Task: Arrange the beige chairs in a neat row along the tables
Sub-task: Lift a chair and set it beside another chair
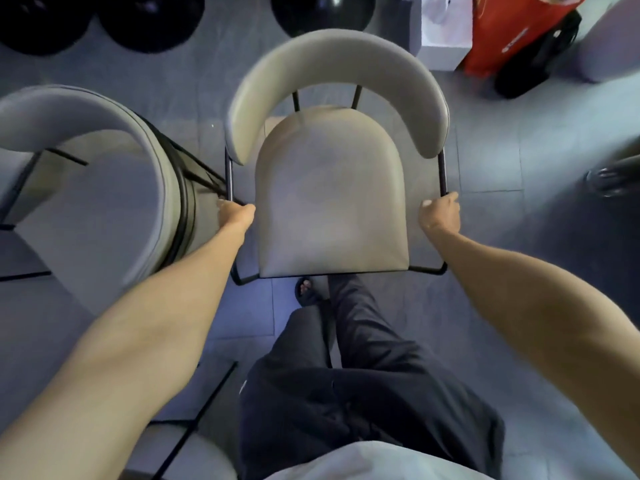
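A beige chair (330, 188) with a curved backrest and thin black metal frame stands right in front of me, its seat facing me. My left hand (237, 214) is closed on the frame at the seat's left side. My right hand (441, 213) grips the frame at the seat's right side. A second beige chair (104, 188) stands close on the left, its frame nearly touching the first chair's left side. Part of a third chair seat (194, 455) shows at the bottom left. No table is in view.
Black rounded objects (149, 22) line the top edge. A white box (446, 29) and a red and black bag (519, 39) sit at the top right. A dark object (613, 178) is at the right edge. Grey tiled floor (502, 150) lies open on the right.
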